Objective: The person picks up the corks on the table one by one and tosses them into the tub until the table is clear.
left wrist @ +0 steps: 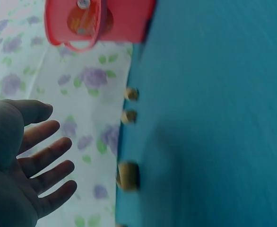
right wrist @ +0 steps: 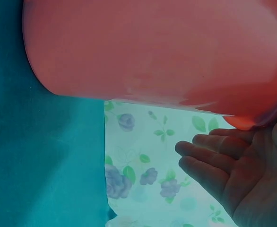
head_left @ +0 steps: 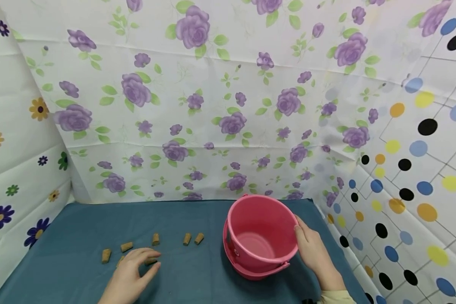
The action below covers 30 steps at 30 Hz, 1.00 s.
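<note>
Several short brown corks lie scattered on the blue cloth, among them an upright-looking cork (head_left: 156,239) and a pair at the middle, one cork (head_left: 199,238) beside the other. My left hand (head_left: 131,274) hovers over the left group, fingers spread and slightly bent, partly covering a dark-shaded cork (head_left: 150,261). In the left wrist view its palm is bare. To the right stands a pink bucket (head_left: 247,253), its mouth toward me and its inside visible. My right hand (head_left: 314,249) touches the bucket's right rim with its thumb; in the right wrist view its fingers (right wrist: 209,161) extend straight beside the wall.
The blue cloth (head_left: 190,278) covers the table. A flowered curtain (head_left: 213,126) rises along the back edge, with a daisy-print sheet (head_left: 26,177) on the left and a dotted sheet (head_left: 410,211) on the right. The bucket's pink handle (head_left: 267,272) hangs down in front.
</note>
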Each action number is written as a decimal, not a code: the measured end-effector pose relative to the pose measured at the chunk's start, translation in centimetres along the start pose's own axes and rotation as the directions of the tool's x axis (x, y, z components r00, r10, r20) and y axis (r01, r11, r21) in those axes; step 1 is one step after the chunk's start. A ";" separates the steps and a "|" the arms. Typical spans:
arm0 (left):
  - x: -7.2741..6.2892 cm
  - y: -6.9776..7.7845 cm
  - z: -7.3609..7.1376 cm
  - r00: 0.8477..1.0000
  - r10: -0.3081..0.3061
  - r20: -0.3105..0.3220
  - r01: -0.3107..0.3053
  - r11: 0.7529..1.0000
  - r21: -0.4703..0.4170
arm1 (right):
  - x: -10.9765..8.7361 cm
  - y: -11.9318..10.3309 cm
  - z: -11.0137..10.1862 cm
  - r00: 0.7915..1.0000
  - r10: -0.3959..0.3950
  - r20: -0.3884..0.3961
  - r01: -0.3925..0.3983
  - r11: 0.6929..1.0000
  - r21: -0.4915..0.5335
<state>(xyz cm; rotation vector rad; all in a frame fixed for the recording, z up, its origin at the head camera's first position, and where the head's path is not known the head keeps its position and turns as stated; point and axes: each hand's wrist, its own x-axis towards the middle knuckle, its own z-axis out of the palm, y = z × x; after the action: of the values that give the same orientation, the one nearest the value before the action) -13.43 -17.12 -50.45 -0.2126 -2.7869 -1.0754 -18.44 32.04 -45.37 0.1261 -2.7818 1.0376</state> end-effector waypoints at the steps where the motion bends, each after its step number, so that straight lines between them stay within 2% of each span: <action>1: -0.1 -0.6 -0.2 1.000 0.006 -0.013 -0.006 1.000 0.017 | 0.0 0.0 -0.1 1.000 -0.003 -0.004 0.003 1.000 -0.002; 7: -0.4 -3.5 -1.5 0.998 0.023 -0.067 -0.015 0.994 0.109 | 0.4 -0.2 -0.5 1.000 -0.014 -0.023 0.013 1.000 -0.012; 12: -0.9 -5.5 -2.3 0.997 -0.006 -0.072 0.018 0.985 0.170 | 0.5 -0.2 -0.5 1.000 -0.002 -0.020 0.002 1.000 -0.006; 17: -0.9 -6.8 -2.7 0.993 -0.108 -0.052 0.117 0.969 0.218 | 0.4 -0.1 -0.3 1.000 0.003 -0.017 -0.003 1.000 -0.001; 22: -0.5 -7.7 -3.0 0.972 -0.233 -0.033 0.234 0.941 0.245 | 0.3 0.1 -0.2 1.000 0.008 -0.005 -0.007 1.000 0.002; 27: -0.3 -8.3 -3.4 0.950 -0.313 -0.007 0.306 0.923 0.233 | 0.2 0.2 0.0 1.000 0.003 -0.008 -0.003 1.000 0.002; 30: -0.1 -8.5 -3.6 0.940 -0.340 0.032 0.324 0.918 0.230 | 0.1 0.2 0.1 1.000 0.004 -0.009 -0.004 1.000 0.002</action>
<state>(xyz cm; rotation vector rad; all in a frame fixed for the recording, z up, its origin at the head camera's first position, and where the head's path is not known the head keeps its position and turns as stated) -14.61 -25.80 -53.43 0.2648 -3.0516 -0.8154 -18.53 32.18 -45.54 0.1160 -2.7745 1.0391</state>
